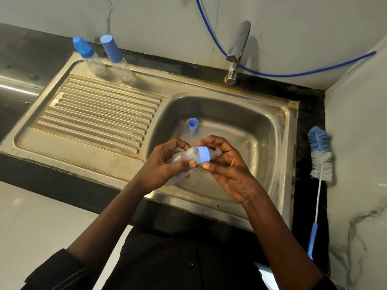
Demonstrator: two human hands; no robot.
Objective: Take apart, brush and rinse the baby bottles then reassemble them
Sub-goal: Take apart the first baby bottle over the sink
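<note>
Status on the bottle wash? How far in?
Done: one cap off, sitting in the sink. In hand: left hand holds that bottle, right hand grips its ring. Left: two capped bottles on the drainboard, brush idle on the counter; all brushing, rinsing, reassembly.

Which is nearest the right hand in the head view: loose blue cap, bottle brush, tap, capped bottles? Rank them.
1. Loose blue cap, in the basin just beyond the right hand.
2. Bottle brush, on the counter to the right; tap, behind the basin: too close to call.
3. Capped bottles, far left at the drainboard back edge.
</note>
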